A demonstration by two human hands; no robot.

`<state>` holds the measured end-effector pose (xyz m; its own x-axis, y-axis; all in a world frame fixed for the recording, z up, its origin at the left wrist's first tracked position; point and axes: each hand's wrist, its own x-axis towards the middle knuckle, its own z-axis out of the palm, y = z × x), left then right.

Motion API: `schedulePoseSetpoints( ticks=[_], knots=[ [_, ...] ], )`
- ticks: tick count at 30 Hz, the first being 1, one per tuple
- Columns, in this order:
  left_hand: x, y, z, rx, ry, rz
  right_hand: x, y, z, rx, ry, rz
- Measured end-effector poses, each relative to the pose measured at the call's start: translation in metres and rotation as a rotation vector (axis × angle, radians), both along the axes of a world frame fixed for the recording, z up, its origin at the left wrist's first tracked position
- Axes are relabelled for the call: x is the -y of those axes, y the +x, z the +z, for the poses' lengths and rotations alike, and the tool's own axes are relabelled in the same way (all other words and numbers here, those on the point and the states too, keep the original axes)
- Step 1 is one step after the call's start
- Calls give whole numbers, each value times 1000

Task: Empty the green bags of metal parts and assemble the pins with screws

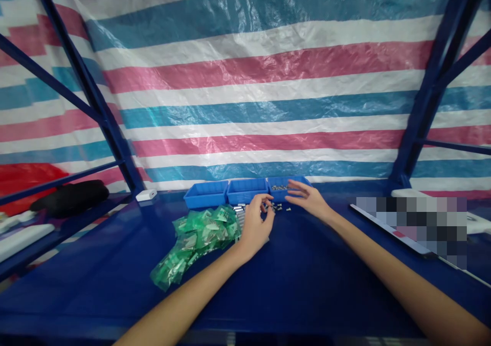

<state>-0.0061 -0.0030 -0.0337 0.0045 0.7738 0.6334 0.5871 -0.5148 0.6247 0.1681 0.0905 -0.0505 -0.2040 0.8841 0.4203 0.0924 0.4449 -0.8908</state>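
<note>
My left hand [258, 224] hovers over the middle of the blue table, its fingers curled and thumb apart, with nothing visible between them. Just beyond its fingertips lie several small loose screws [279, 207]. A row of silver metal cylinders [239, 213], partly hidden by that hand, sits to its left. My right hand [309, 200] is at the front of the right blue bin [297, 181], fingers spread and holding nothing I can see. Small metal parts [279, 187] lie inside that bin. Beside my left hand is a heap of green-tinted plastic packets [203, 236].
Two more blue bins, the middle one [248, 186] and the left one [206, 195], continue the row at the back. A white box [146, 195] stands back left. At right lies a flat device [399, 231], its surface blurred out. Blue metal posts [422, 90] frame the table.
</note>
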Motion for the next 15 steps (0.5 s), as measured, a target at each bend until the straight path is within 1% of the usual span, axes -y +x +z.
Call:
schedulePoseSetpoints(
  ticks=[4,6,8,11,15],
  knots=[
    [0,0,-1,-4,-13,1,4,3,-8,464,189,-14],
    [-1,-1,-1,-11,-13,1,5,5,-11,599,253,-31],
    [-1,-1,-2,-15,-11,-1,5,6,-13,666,275,-58],
    [-1,-1,-2,-21,-14,-2,4,6,-14,686,252,-81],
    [-2,-1,-3,-30,-28,-4,7,1,-12,620,178,-19]
  ],
)
